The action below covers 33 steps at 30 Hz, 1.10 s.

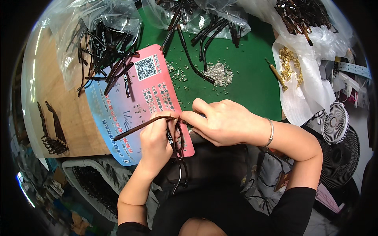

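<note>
My left hand (154, 139) is closed around a dark glasses frame (181, 143), which hangs down below the fingers. A dark brown temple arm (143, 127) sticks out to the left from the top of that grip. My right hand (222, 121) meets it from the right, its thumb and forefinger pinched at the end of the temple arm. A small dark bluish bit shows between the right fingers; what it belongs to is hidden. Under both hands lies a pink and blue printed mat (167, 88).
A heap of tiny silver screws (219, 74) lies on the green mat (252, 67). Loose temple arms (106, 43) pile up at far left, with more in plastic bags (232, 19). At right are a yellow-handled screwdriver (278, 75), gold-coloured parts (290, 65) and a white fan (335, 122).
</note>
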Motion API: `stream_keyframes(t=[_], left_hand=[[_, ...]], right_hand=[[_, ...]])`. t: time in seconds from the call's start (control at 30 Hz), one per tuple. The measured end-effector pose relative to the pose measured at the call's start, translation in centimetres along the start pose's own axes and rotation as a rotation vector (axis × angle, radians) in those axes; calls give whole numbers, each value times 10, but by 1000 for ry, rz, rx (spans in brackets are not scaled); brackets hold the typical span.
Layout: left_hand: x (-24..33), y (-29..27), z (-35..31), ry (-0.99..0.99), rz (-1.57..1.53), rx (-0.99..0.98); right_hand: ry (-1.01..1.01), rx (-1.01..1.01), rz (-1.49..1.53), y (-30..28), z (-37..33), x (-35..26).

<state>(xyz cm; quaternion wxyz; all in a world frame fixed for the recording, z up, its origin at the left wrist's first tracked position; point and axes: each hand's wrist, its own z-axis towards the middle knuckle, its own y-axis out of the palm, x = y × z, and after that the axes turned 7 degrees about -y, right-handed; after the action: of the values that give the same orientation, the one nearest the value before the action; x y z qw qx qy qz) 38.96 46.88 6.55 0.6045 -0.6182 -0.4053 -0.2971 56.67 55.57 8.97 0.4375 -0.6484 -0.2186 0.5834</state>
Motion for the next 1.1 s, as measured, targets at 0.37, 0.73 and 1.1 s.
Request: stream_keyframes(t=[0.37,0.73,1.1], left_hand=[[8,-8,28,68,70,240],[10,-41,-4,131,132,40],[-3,-19,-47,501,266,-19]], right_hand=[[194,-17,-98,-12,-5,-9],[283,58,-87,-10,-22,-16],[243,177,-302,9,-18,-15]])
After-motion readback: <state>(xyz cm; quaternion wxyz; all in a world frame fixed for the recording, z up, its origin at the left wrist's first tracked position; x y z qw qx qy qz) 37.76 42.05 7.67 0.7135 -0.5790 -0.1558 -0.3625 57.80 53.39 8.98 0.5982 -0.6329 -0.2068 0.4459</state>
